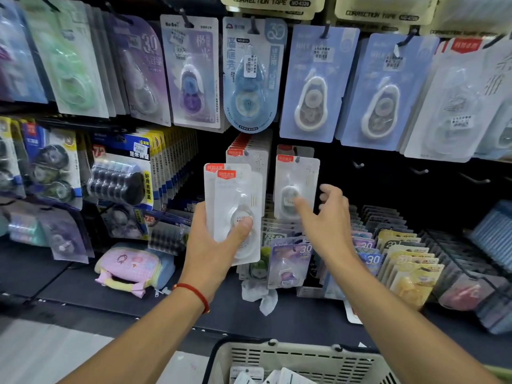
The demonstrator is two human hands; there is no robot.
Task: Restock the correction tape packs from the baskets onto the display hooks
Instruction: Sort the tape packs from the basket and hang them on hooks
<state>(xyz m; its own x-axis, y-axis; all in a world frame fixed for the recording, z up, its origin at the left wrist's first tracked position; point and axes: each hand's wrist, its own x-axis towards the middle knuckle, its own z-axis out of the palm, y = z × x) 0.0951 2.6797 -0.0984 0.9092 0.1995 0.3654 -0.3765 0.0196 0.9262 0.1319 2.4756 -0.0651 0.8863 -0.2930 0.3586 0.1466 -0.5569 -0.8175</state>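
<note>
1. The left hand (213,242), a red cord at its wrist, grips two white packs (235,206), thumb pressed on the front blister.
2. The right hand (325,217) is spread wide, holding nothing, forefinger touching a hung pack (297,187) on its hook (297,159).
3. Below, the basket (299,358) holds more packs.

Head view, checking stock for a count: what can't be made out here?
- Beige slotted plastic basket: contents cut off by the bottom edge.
- White carded packs in the left hand: overlapping, number unclear.
- Right hand: motion-blurred; contact with the hung white pack uncertain.
</note>
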